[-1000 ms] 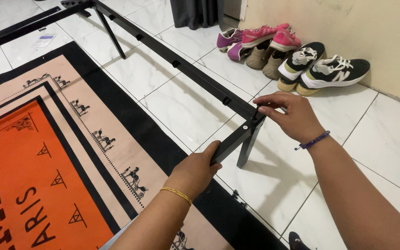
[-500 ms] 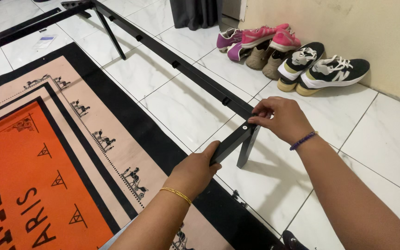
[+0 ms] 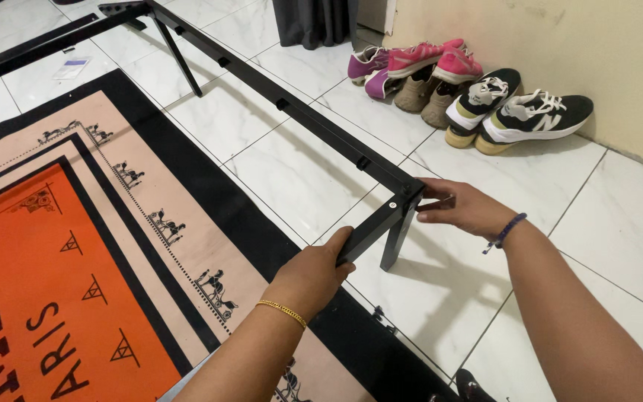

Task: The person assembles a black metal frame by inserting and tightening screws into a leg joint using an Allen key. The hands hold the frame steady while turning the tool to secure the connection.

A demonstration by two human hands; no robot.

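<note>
Black metal frame (image 3: 292,112) stands on white tile floor (image 3: 277,171), its long rail running away from the grip to a far leg. Orange and black rug (image 3: 76,246) lies left of the grip. Row of shoes (image 3: 478,97) sits beyond it by the wall. Left hand (image 3: 314,272) is wrapped tight around the short corner bar (image 3: 372,227). Right hand (image 3: 466,208) touches the corner joint, fingers pinched on a small dark tool, kind unclear.

Both bare forearms reach forward from the lower frame. The left hand (image 3: 312,272), gold chain at its wrist, curls closed in a grip; the right hand (image 3: 464,208), purple cord bracelet at its wrist, pinches with fingertips pointing left.
</note>
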